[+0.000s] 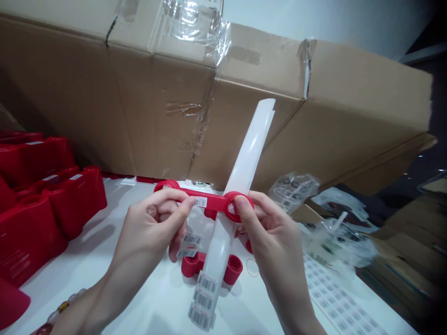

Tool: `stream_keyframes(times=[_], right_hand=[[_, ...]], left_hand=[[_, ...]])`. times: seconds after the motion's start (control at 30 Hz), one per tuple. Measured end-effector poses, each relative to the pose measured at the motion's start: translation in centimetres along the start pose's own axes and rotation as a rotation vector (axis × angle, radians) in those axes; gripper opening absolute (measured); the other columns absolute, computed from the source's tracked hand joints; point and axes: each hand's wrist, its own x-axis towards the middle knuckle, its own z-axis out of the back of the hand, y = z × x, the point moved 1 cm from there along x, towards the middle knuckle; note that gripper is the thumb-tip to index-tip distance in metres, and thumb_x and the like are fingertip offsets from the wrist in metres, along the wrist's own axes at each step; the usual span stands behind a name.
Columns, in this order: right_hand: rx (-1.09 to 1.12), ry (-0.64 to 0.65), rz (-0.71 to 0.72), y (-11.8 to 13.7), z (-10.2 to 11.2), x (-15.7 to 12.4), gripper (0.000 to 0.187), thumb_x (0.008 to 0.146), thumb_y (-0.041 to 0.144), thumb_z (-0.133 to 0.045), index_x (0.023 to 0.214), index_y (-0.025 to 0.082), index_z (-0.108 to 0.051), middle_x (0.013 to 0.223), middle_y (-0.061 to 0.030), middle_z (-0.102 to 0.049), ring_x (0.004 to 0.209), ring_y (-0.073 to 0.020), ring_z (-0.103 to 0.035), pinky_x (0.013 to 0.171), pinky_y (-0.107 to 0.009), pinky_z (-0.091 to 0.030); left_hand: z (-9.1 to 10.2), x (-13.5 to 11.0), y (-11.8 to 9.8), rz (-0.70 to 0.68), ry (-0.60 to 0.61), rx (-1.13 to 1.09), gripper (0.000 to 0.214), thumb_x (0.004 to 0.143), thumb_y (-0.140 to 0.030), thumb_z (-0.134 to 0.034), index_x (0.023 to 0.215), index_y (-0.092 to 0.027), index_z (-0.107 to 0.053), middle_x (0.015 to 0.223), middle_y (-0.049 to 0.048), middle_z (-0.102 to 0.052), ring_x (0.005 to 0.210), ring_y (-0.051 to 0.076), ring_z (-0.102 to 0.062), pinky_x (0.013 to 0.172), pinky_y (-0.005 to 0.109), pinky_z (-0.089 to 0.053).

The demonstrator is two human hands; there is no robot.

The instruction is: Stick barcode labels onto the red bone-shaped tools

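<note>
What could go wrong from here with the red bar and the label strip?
1. The left grip has its thumb beside the barcode label on the red ring-ended bar; a slip might skew or lift it.
2. The curled white label strip runs behind the bar, so it might snag.
3. Its lower labels overlap the view of another red piece and could catch on it.

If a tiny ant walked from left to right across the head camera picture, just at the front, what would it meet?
Big red pieces → the left hand → the right hand → the sheet of barcode stickers.
</note>
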Motion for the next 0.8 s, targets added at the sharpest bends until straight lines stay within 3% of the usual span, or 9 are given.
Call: stream_keyframes(times=[0.3, 0.43, 0.57, 0.63, 0.7, 0.73, 0.8], right_hand=[[-0.004, -0.018, 0.042, -0.6, -0.7, -0.3, 0.024, 0.09, 0.045, -0.075, 0.091, 0.021, -0.072, 0.068, -0.0004, -0.071, 0.06, -0.0143, -0.063, 0.05, -0.022, -0.048], [0.015, 0.016, -0.023, -2.1, -0.8, 0.8, 0.028, 0.09, 0.048, -0.073, 0.093, 0.021, -0.071, 0.067, -0.0002, -0.069, 0.061, -0.0158, -0.064, 0.047, -0.022, -0.044], [0.019, 0.015, -0.052, -3.1, -0.6, 1.6, 0.032, 0.09, 0.052, -0.072, 0.096, 0.02, -0.071, 0.064, 0.0004, -0.065, 0.059, -0.0174, -0.063, 0.041, -0.023, -0.038], [0.006, 0.002, -0.047, -3.1, -0.4, 1.8, 0.034, 0.09, 0.054, -0.071, 0.096, 0.02, -0.071, 0.062, 0.0007, -0.065, 0.056, -0.0172, -0.061, 0.041, -0.024, -0.037], [-0.003, -0.011, -0.046, -3.0, -0.3, 1.8, 0.035, 0.09, 0.054, -0.07, 0.097, 0.02, -0.071, 0.062, 0.0008, -0.064, 0.053, -0.0168, -0.059, 0.04, -0.025, -0.036], [-0.003, -0.014, -0.046, -2.8, -0.3, 1.7, 0.035, 0.091, 0.054, -0.07, 0.098, 0.021, -0.07, 0.062, 0.0008, -0.065, 0.052, -0.0168, -0.059, 0.041, -0.025, -0.036], [0.008, -0.009, -0.036, -2.5, -0.4, 1.5, 0.034, 0.092, 0.054, -0.069, 0.1, 0.021, -0.07, 0.063, 0.0008, -0.065, 0.054, -0.0171, -0.059, 0.042, -0.025, -0.037]], left_hand=[[-0.3, 1.4, 2.4, -0.093, -0.067, 0.117, 0.03, 0.094, -0.046, -0.068, 0.077, -0.023, -0.057, 0.054, -0.0086, -0.055, 0.04, 0.008, -0.047, 0.039, 0.019, -0.038], [0.2, 2.6, 3.2, -0.109, -0.131, 0.222, 0.041, 0.089, -0.047, -0.073, 0.076, -0.026, -0.039, 0.051, -0.0092, -0.057, 0.04, 0.009, -0.046, 0.038, 0.019, -0.035], [1.8, 2.7, 2.0, -0.141, -0.197, 0.267, 0.039, 0.092, -0.05, -0.067, 0.09, -0.029, -0.035, 0.056, -0.0106, -0.059, 0.04, 0.012, -0.051, 0.039, 0.02, -0.037], [2.6, 2.1, 0.8, -0.217, -0.281, 0.299, 0.037, 0.095, -0.053, -0.062, 0.101, -0.03, -0.033, 0.07, -0.0083, -0.063, 0.043, 0.013, -0.053, 0.04, 0.023, -0.041], [3.0, 1.2, -0.3, -0.33, -0.383, 0.457, 0.041, 0.095, -0.053, -0.062, 0.109, -0.031, -0.03, 0.102, 0.0, -0.068, 0.054, 0.014, -0.061, 0.045, 0.027, -0.046], [3.1, 0.8, -0.5, -0.386, -0.415, 0.57, 0.043, 0.095, -0.052, -0.062, 0.114, -0.031, -0.029, 0.124, 0.0057, -0.063, 0.064, 0.016, -0.066, 0.05, 0.03, -0.05], [2.9, 0.5, -0.4, -0.509, -0.438, 0.748, 0.053, 0.093, -0.05, -0.065, 0.123, -0.032, -0.026, 0.155, 0.0143, -0.038, 0.096, 0.024, -0.069, 0.068, 0.038, -0.057]])
